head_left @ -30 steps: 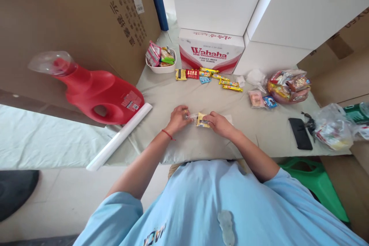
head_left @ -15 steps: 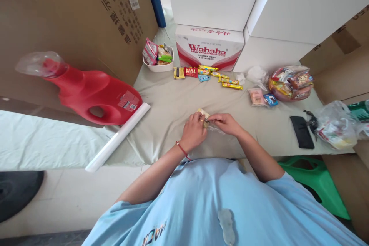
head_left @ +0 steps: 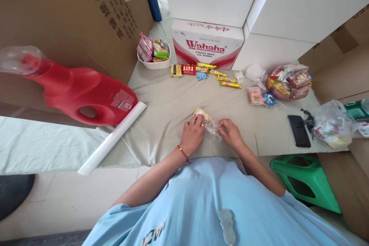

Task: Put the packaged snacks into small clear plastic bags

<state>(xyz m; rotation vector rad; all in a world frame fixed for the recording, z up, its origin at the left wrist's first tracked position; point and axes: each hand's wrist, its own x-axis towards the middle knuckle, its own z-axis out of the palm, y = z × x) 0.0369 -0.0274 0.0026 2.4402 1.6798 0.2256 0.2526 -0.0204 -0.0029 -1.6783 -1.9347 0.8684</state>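
A small packet, yellow and white with a clear plastic part, lies on the cloth in front of me; its yellow end (head_left: 205, 115) shows beyond my fingers. My left hand (head_left: 193, 134) is closed on its near left side, fingers curled over it, partly hiding it. To the right spreads the crumpled clear plastic (head_left: 212, 127). My right hand (head_left: 231, 133) pinches the right edge of this plastic between thumb and fingers. What else the packet holds is hidden.
Yellow snack bars (head_left: 227, 81) and other small packets lie before a Wahaha carton (head_left: 207, 44). A white snack bowl (head_left: 155, 64), red jug (head_left: 98, 96) and white roll (head_left: 115, 136) stand or lie left. On the right are a snack pile (head_left: 290, 82), phone (head_left: 299, 130) and plastic bag (head_left: 333, 123).
My right hand has moved right, away from my left hand, and more clear plastic shows between them. My left hand stays on the packet. The whole view has shifted slightly.
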